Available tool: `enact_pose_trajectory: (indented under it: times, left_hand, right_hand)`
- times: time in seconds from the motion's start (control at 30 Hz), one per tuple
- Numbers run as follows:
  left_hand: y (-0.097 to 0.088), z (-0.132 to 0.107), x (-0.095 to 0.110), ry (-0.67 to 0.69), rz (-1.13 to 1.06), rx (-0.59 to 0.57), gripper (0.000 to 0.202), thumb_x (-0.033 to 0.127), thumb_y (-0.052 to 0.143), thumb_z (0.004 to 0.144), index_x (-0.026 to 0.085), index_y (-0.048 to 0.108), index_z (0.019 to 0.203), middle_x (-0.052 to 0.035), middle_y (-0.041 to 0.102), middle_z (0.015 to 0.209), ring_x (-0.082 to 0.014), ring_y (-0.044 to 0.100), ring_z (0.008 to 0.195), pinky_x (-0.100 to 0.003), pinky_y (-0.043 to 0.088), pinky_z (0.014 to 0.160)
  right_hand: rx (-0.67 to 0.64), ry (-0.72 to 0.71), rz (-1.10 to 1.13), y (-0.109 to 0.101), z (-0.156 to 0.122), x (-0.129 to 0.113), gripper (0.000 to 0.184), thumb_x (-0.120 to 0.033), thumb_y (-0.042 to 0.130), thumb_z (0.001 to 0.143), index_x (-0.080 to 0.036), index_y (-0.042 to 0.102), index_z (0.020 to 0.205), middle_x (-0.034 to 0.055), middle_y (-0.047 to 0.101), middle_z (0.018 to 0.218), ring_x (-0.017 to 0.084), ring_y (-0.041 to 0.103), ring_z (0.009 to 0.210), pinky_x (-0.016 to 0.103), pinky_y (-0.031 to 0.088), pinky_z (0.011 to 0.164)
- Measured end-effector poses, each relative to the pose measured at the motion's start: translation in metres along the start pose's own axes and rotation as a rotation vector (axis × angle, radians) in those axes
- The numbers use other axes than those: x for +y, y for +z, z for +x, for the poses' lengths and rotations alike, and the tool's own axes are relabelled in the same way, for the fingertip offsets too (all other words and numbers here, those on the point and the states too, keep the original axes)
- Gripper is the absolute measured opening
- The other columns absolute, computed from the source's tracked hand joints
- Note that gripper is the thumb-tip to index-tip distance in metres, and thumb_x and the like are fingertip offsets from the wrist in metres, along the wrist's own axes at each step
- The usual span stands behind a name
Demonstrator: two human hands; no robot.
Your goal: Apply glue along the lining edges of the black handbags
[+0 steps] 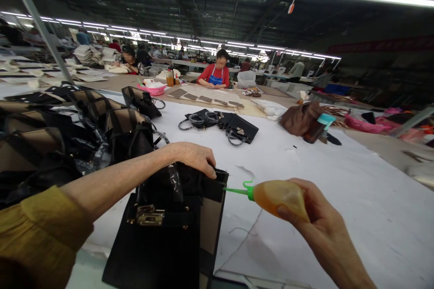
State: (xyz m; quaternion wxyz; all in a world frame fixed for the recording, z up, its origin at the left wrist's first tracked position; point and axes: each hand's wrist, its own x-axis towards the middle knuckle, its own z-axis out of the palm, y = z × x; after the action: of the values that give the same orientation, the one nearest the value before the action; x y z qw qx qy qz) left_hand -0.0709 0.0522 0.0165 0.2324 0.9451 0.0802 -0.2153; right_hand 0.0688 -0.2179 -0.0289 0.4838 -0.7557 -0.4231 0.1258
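A black bag (152, 250) sits at the near side of the white-covered table (373, 198), its gold clasp (149, 216) facing the wearer. The left hand (196, 159) has its fingers curled over the bag's top edge, holding it, while the right hand (310, 203) is wrapped around a squeeze bottle (276, 196) of amber liquid, its green nozzle (237, 190) pointing at that edge (whether they touch is hard to tell). More black bags (129, 133) crowd the left, and others (242, 128) lie beyond. Farther off, 1 person in red (226, 74) and a blue apron sits near a pink basin (154, 90).
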Motion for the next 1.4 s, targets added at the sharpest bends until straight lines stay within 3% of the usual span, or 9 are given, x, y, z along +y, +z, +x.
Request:
enact_pose_trajectory:
  times: [0.5, 0.97, 1.17, 1.4]
  left_hand:
    - [0.0, 0.003, -0.004, 0.002, -0.01, -0.014, 0.043, 0.049, 0.052, 0.074, 0.019, 0.067, 0.1, -0.0029, 0.067, 0.097, -0.0173, 0.056, 0.082, -0.024, 0.04, 0.071]
    - [0.004, 0.007, -0.01, 0.045, -0.018, -0.013, 0.041, 0.05, 0.05, 0.076, 0.017, 0.068, 0.091, -0.0008, 0.066, 0.08, -0.0144, 0.055, 0.071, -0.022, 0.038, 0.065]
    - [0.005, 0.008, -0.008, 0.038, -0.005, -0.01, 0.037, 0.047, 0.05, 0.077, 0.016, 0.067, 0.087, -0.0002, 0.065, 0.078, -0.0134, 0.054, 0.068, -0.022, 0.035, 0.059]
    - [0.004, 0.007, -0.006, 0.005, 0.011, 0.003, 0.037, 0.046, 0.051, 0.077, 0.018, 0.066, 0.095, 0.0004, 0.066, 0.087, -0.0129, 0.054, 0.074, -0.021, 0.036, 0.062]
  right_hand:
    - [-0.092, -0.001, -0.038, 0.005, -0.02, 0.001, 0.038, -0.053, 0.062, 0.08, -0.025, 0.052, 0.104, 0.0007, 0.063, 0.089, 0.024, 0.06, 0.076, 0.029, 0.049, 0.062]
    - [-0.174, -0.054, -0.102, 0.011, -0.036, 0.02, 0.038, -0.048, 0.067, 0.079, -0.027, 0.051, 0.106, -0.0013, 0.064, 0.09, 0.021, 0.061, 0.076, 0.025, 0.051, 0.063]
    - [-0.15, 0.0, -0.033, 0.016, -0.049, 0.027, 0.038, -0.049, 0.065, 0.079, -0.025, 0.053, 0.105, 0.0006, 0.064, 0.088, 0.022, 0.06, 0.074, 0.026, 0.051, 0.062]
    - [-0.237, 0.053, -0.019, 0.016, -0.057, 0.03, 0.036, -0.045, 0.066, 0.079, -0.024, 0.053, 0.104, 0.0021, 0.064, 0.089, 0.024, 0.061, 0.074, 0.028, 0.051, 0.061]
